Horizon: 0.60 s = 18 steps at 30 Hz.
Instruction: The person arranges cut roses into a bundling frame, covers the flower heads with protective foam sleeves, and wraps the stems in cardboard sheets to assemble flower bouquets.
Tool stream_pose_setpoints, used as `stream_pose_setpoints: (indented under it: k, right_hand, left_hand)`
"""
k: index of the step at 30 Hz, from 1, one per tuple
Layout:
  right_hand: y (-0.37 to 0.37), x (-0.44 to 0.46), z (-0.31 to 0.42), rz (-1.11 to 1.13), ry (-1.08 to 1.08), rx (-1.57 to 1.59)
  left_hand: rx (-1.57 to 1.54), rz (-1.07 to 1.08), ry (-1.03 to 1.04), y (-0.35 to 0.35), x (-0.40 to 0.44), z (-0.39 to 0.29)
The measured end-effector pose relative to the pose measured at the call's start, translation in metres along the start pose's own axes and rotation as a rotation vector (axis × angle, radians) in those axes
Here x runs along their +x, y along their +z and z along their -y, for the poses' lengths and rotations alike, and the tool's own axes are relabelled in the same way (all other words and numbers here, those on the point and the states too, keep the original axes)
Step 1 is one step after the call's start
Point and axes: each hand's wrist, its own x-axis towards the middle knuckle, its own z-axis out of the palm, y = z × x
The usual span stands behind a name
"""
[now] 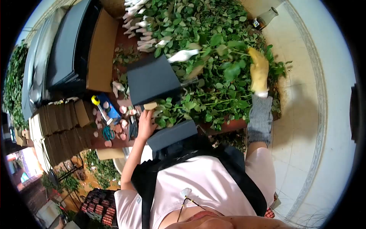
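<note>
My left hand (146,124), bare, rests with fingers stretched out on the work surface, beside a small tan cardboard piece (150,106) and the left end of leafy stems. My right hand (259,70), in a yellow glove and grey knitted sleeve, is closed around leafy green stems (238,47) at the right of the foliage. To their left a white-wrapped flower head (183,55) points left, slightly blurred. Between my hands lie more leafy stems (213,103), a dark grey sheet or box (152,80) and a grey board (173,135) near my apron.
Wrapped flower heads (146,40) line the upper foliage. A glass bottle (265,18) stands upper right. Teal scissors (108,133), a yellow-handled tool (95,100) and petals lie left. Stacked cardboard (63,120) and large dark sheets (70,45) stand farther left.
</note>
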Motion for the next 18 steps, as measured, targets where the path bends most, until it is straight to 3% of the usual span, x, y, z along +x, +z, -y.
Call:
stream_pose_setpoints:
  k: [3,9,10,13,14,16,18]
  right_hand:
    - [-0.012,-0.009,-0.019,0.174,0.151,0.13]
    - [-0.044,-0.024,0.072,0.442,0.102,0.456]
    - [-0.051,-0.02,0.103,0.55,0.054,0.412]
    - [-0.003,-0.073,0.141,0.636,-0.055,0.359]
    - [0.012,-0.084,0.154,0.824,-0.009,0.146]
    - [0.058,-0.13,0.135,0.783,-0.047,0.219]
    - [0.07,-0.139,0.131,0.795,-0.022,0.188]
  left_hand:
    - [0.007,-0.027,-0.026,0.002,0.002,0.003]
    - [-0.065,-0.004,-0.108,0.01,-0.006,0.01]
    - [-0.1,-0.026,-0.064,0.021,-0.01,0.024]
    - [-0.055,0.196,-0.195,0.012,-0.009,0.021]
    - [0.072,0.273,-0.187,0.006,-0.005,0.014]
    - [0.208,-0.008,0.08,0.021,-0.008,0.032]
    - [0.151,-0.003,0.069,0.004,-0.002,0.01]
